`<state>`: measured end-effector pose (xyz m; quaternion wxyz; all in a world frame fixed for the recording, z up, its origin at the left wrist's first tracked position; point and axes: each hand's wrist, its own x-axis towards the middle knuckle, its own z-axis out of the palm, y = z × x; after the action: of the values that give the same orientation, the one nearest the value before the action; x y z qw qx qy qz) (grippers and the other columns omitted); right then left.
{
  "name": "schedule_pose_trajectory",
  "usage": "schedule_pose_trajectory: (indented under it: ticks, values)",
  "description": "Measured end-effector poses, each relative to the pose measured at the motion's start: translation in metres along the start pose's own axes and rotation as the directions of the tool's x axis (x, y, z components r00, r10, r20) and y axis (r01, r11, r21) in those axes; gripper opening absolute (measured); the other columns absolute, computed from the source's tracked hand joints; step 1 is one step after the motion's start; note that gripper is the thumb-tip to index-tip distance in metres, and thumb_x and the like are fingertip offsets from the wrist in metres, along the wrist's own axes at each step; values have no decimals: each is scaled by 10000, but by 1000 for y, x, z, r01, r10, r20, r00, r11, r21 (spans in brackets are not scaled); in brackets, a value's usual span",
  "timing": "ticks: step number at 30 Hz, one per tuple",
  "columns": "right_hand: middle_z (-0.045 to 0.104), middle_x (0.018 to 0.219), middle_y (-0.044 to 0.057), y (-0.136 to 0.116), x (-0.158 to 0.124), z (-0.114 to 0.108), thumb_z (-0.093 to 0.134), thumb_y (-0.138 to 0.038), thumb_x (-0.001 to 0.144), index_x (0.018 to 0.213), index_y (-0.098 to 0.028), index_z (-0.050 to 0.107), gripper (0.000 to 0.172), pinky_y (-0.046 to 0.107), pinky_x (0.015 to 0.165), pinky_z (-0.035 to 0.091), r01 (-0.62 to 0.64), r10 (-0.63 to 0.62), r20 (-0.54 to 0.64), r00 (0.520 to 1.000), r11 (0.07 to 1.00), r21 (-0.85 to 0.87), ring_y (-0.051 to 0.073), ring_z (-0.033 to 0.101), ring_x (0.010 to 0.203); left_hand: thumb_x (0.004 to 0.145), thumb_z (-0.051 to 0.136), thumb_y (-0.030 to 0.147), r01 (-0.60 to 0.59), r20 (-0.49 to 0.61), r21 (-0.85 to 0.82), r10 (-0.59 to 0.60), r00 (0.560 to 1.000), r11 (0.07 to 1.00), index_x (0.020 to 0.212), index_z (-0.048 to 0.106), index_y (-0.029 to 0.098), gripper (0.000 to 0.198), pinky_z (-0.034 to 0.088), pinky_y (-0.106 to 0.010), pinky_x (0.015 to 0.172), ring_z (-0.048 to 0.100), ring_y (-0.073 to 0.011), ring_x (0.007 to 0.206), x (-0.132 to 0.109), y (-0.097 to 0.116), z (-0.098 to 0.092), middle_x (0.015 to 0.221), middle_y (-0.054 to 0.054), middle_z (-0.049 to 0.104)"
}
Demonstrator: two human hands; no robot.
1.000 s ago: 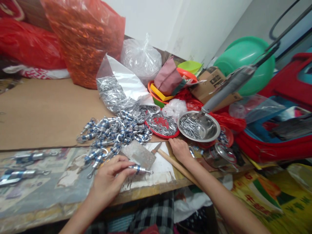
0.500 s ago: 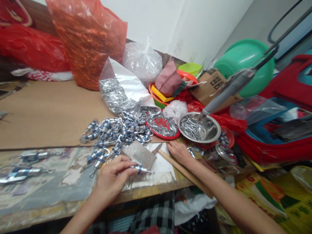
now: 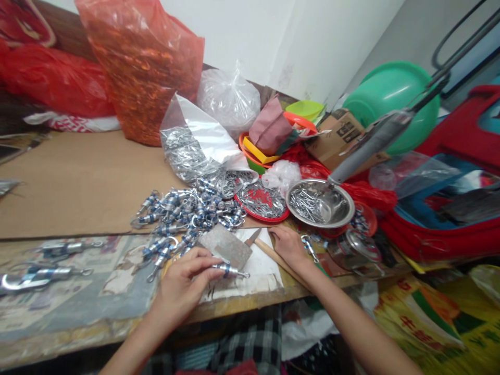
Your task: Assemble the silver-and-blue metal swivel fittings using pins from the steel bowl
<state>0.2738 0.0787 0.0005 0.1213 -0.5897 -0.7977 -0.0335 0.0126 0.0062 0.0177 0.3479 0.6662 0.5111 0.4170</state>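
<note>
My left hand (image 3: 191,278) pinches an expansion bolt (image 3: 230,270), a silver sleeve with a blue ring and a small eye at its right end. It is held just over the near edge of a grey metal block (image 3: 226,246). My right hand (image 3: 288,246) is at the table just right of a hammer (image 3: 273,256) with a wooden handle; its fingers curl downward and their tips are hidden. Part of the handle runs under my right forearm. A pile of similar bolts with hooks and eyes (image 3: 191,211) lies behind my left hand.
Behind stand a red plate (image 3: 269,216) of small metal parts, a steel bowl (image 3: 344,211) of pins and a clear bag (image 3: 183,151) of metal pieces. A grey tool (image 3: 371,146) leans over the bowl. Several bolts (image 3: 50,273) lie at left. A glass jar (image 3: 351,252) is at right.
The view has shifted slightly. My right hand has moved a little lower, with its forearm now over the lower part of the hammer handle. My left hand still holds the bolt at the block.
</note>
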Motion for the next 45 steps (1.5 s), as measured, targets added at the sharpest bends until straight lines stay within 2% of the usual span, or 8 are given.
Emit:
schedule_pose_trajectory:
  ticks: [4,9,18,26,30,34,39,45]
  values:
    - [627,851,60,-38,-2,-21,450,-89,791,913,-144,633,227,227,707,451,35,-11,-114,993,975,218,132,572,789,707,590,303,-16,-24,2,16,1000,1000,776,703,244,145,466,-258,665,612,-164,731,-2,0,0,758,-18,665]
    - [630,763,40,-101,-13,-49,441,-43,744,828,-171,684,287,222,632,472,327,-210,-254,944,704,630,117,583,717,662,635,296,-29,-105,14,30,994,999,842,694,237,198,469,-253,631,619,-166,693,-1,5,0,749,-15,676]
    - [674,669,12,-125,-22,-51,567,-46,695,745,-185,687,190,216,577,482,170,2,-191,982,446,879,114,601,610,665,630,223,-65,-55,-82,60,997,995,799,718,246,163,463,-235,607,611,-154,657,-3,13,-4,702,-18,672]
    - [648,810,49,-119,-35,-51,610,-111,702,869,-173,612,178,282,694,501,249,-70,-247,967,482,840,152,604,761,678,630,221,115,28,-283,-112,993,952,709,718,247,97,441,-212,608,589,-132,659,-4,18,-8,676,5,646]
    - [606,957,93,-115,-43,-48,632,-101,688,986,-171,572,312,293,758,498,444,-203,-420,884,646,621,176,578,884,670,637,220,137,-27,-333,-155,988,933,653,687,220,53,435,-216,638,578,-134,682,-3,23,-11,690,4,638]
    - [623,987,116,-110,-44,-41,529,-7,733,997,-155,611,313,254,712,511,583,-377,-474,796,688,431,166,596,869,687,627,243,90,-24,-234,-98,995,968,657,667,225,53,421,-211,659,562,-137,741,-2,23,-13,745,1,599]
    - [649,912,114,-112,-37,-38,518,-15,743,904,-146,668,256,233,666,529,489,-229,-451,863,606,627,145,629,785,700,612,258,123,47,-219,-116,992,968,669,683,233,81,427,-224,746,586,-153,813,0,24,-18,833,-8,651]
    - [681,719,68,-125,-37,-41,679,-129,655,760,-167,712,116,238,589,521,219,41,-280,959,520,825,149,633,643,575,710,284,387,70,-465,-402,913,797,866,676,220,300,502,-250,701,634,-183,777,-4,25,-7,816,-7,712]
